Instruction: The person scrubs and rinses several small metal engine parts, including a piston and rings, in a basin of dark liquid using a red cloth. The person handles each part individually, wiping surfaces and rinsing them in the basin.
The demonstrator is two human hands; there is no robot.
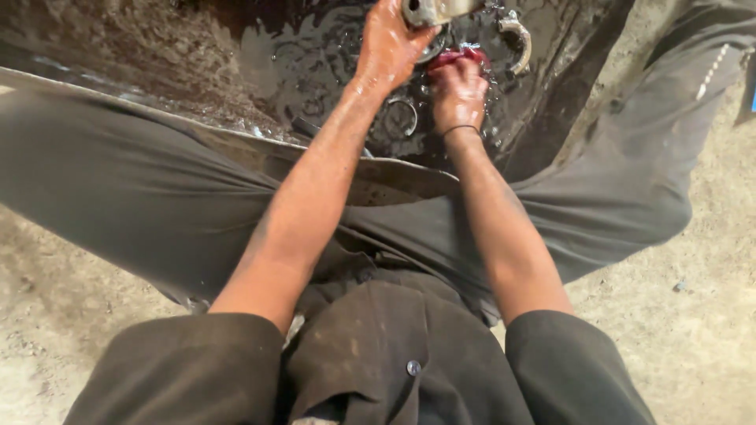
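The left hand (391, 43), wet and stained reddish brown, curls its fingers around the lower edge of a grey, rounded metal part with a dark hole in its face (429, 10), which sits at twelve o'clock in the view and is cut off by the top edge. The part looks dull, scuffed and wet, its full shape hidden beyond the frame. Just at four o'clock from it, the right hand (458, 90) is closed in a fist on a small crumpled red rag (461, 55), whose wet folds poke out above the knuckles and lie right beside the metal part; whether they touch cannot be told. A thin black band circles the right wrist.

Both hands work over a wide dark metal basin holding black, oily liquid (276, 63), set between the person's knees. In the liquid lie a curved, C-shaped steel piece (517, 41) at three o'clock from the rag and a thin metal ring (403, 116) at seven o'clock from the fist. Grey trousers (142, 197) frame the basin, over a sandy concrete floor (693, 330).
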